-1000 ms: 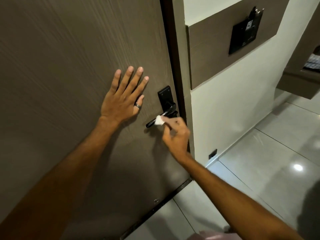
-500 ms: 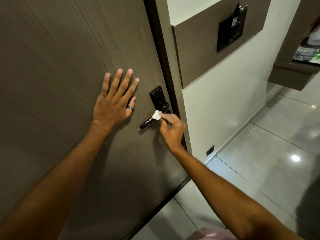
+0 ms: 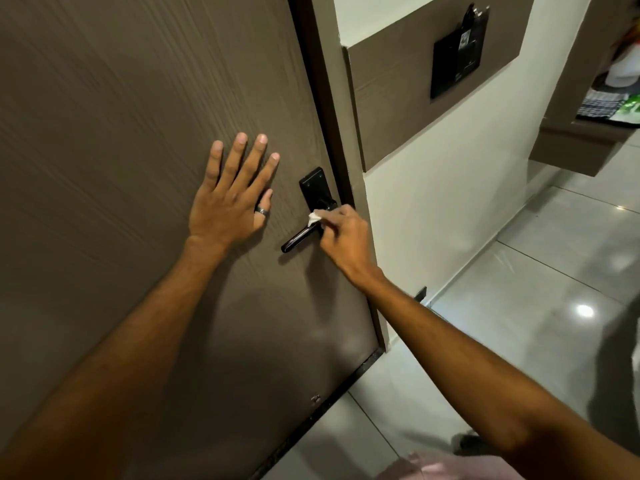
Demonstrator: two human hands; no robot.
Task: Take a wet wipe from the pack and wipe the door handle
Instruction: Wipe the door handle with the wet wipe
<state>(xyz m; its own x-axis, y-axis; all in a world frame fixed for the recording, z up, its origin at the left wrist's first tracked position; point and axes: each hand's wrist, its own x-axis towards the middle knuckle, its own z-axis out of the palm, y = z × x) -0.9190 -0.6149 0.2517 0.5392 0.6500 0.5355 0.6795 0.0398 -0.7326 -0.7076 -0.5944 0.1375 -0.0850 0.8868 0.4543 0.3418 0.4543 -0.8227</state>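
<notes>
A black lever door handle on a black backplate is mounted near the right edge of a brown wood-grain door. My right hand pinches a small folded white wet wipe and presses it on the lever close to the backplate. My left hand, with a ring on the thumb, lies flat on the door with fingers spread, left of the handle. The wipe pack is out of view.
The door frame runs right of the handle. A brown wall panel carries a black card holder. A shelf with items stands at the far right. Glossy grey floor tiles spread below.
The wipe in my right hand has slid along the lever toward the backplate. My left hand stays flat on the door. The view has shifted slightly.
</notes>
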